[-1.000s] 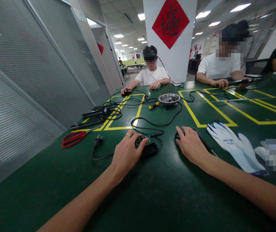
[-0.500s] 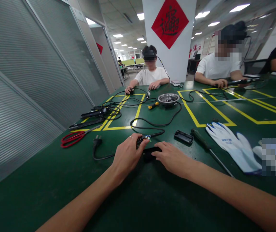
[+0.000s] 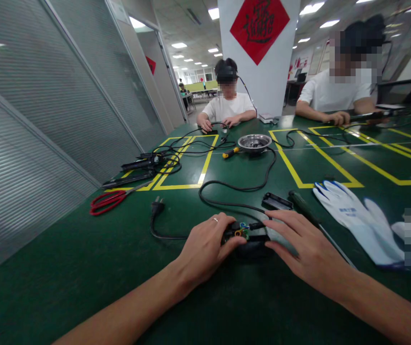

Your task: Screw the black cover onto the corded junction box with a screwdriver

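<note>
Both hands have closed in on the work since a second ago: the right hand [image 3: 301,247], which then lay over by the lid [image 3: 277,201], has come across to join the left hand [image 3: 207,244] at the small black box [image 3: 254,248]. That box sits on the green table [image 3: 83,254] between the two hands, close to the person, with its cord [image 3: 234,186] looping away toward the far side. The left fingers are curled round the box's near end, thumb under and fingers on top, grasping it; the right fingers are spread and loose, only their tips touching its other side. To handle it well, I judge the left grip should pin the box down flat while the right hand works lightly, staying off the small coloured parts [image 3: 242,232] laid bare on top and not tugging the cord where it enters. Most of the box lies hidden under the fingers, those parts are too small to make out, and a screwdriver [image 3: 301,201] beside the lid runs out of sight behind the right hand.
</note>
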Demonstrator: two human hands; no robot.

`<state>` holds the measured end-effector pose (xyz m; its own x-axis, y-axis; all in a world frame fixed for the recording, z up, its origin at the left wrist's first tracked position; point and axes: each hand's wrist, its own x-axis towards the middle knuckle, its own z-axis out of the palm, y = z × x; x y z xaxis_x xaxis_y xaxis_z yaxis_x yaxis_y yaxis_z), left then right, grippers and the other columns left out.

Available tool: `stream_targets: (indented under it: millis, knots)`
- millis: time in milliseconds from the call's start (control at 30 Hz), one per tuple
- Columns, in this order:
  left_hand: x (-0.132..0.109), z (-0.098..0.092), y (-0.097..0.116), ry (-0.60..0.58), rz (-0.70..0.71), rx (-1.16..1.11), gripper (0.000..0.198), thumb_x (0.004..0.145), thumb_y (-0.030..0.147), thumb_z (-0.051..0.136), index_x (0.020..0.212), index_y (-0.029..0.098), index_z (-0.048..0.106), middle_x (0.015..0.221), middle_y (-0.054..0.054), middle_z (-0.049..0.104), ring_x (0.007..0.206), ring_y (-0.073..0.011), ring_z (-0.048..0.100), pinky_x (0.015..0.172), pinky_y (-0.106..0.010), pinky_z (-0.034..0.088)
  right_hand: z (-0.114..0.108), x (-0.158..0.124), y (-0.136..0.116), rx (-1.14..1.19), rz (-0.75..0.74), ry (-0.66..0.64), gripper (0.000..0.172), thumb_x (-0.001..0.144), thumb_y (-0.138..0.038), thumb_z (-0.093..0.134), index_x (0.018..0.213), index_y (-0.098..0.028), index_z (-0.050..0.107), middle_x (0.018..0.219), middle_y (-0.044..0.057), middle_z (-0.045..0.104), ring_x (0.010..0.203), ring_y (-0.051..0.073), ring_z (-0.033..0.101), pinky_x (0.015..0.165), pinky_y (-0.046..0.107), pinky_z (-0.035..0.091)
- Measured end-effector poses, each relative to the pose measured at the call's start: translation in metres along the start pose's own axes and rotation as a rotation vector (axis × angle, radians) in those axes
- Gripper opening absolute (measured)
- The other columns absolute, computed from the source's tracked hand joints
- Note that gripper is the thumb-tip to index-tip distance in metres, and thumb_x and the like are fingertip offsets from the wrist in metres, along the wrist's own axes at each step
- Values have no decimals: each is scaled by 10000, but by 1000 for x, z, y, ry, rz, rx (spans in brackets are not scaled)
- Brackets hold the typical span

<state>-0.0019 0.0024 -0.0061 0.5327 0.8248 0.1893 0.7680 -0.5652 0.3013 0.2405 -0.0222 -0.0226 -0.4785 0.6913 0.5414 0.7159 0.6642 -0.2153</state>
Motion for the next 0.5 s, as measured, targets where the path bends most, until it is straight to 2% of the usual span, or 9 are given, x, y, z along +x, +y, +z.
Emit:
stream_targets:
  millis: [133,233,300,400,500]
  knots:
    - [-1,7,7,-83,58,-30,399,899,546,482,1102,202,483,1016,-49,598,917,-221,584,798,-346,469,10,1,6,-23,-111,-23,288,871,-127,513,1154,-143,565,1064,61,622,1043,173,534,978,397,443]
    - [-3,11,8,-110,112,-62,620,798,572,619,1247,204,404,1130,-71,580,1002,-250,565,884,-394,458,13,-1,7,-13,-92,-22,279,864,-99,509,1130,-143,580,1016,55,621,1012,170,533,968,395,441]
    - [-4,12,6,-127,147,-70,735,782,480,689,1349,211,305,1192,-80,559,1057,-257,545,926,-408,445,11,-3,7,3,-69,-34,285,863,-106,511,1137,-151,579,1024,57,609,1012,171,522,962,395,439]
    - [-5,8,-1,-162,151,-65,697,821,310,674,1382,221,268,1192,-75,555,1073,-252,538,937,-409,446,7,-5,6,15,-33,-48,290,865,-115,510,1142,-167,578,1043,52,597,1017,170,507,961,400,428]
    - [-4,1,-6,-181,149,-53,657,824,278,654,1373,228,297,1201,-77,541,1076,-255,534,946,-422,443,6,-6,6,18,16,-67,285,873,-130,504,1142,-186,576,1059,46,589,1012,167,500,940,394,430]
